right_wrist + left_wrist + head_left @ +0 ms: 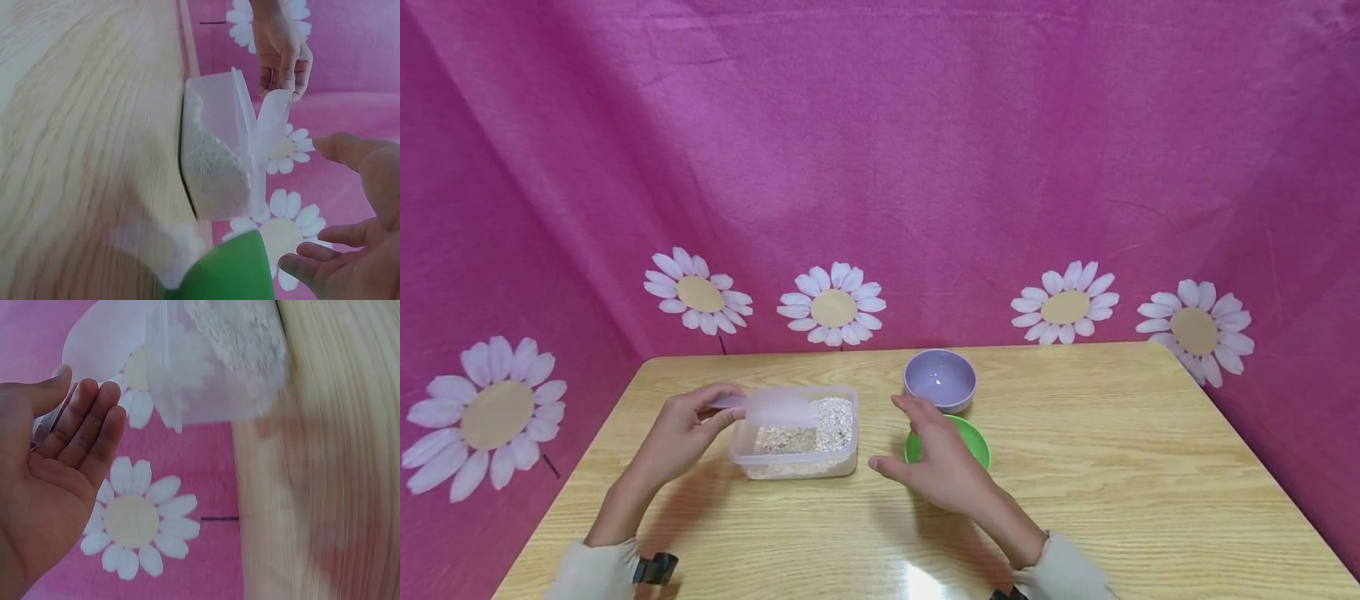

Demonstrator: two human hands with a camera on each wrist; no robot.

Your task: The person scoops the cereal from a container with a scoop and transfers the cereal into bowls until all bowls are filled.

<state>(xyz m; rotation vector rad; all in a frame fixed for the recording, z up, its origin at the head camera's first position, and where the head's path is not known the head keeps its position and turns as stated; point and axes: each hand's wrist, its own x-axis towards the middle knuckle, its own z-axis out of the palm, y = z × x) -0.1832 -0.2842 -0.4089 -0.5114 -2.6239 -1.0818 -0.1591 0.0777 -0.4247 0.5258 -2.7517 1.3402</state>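
Observation:
My left hand [679,435] pinches the handle of a translucent plastic scoop [781,411] between thumb and fingers. The scoop's bowl hangs over a clear rectangular tub [797,458], partly inside its rim. Pale flakes that look like oats [834,425] fill part of the tub, heaped toward one end in the right wrist view. Hovering over a green bowl [976,440], my right hand [942,465] has its thumb and fingers spread and holds nothing. That hand hides much of the green bowl in the head view.
A purple bowl [940,380] stands just behind the green one, near the back edge of the wooden table [1112,450]. Pink cloth [880,167] printed with big white daisies hangs behind the table and at its sides.

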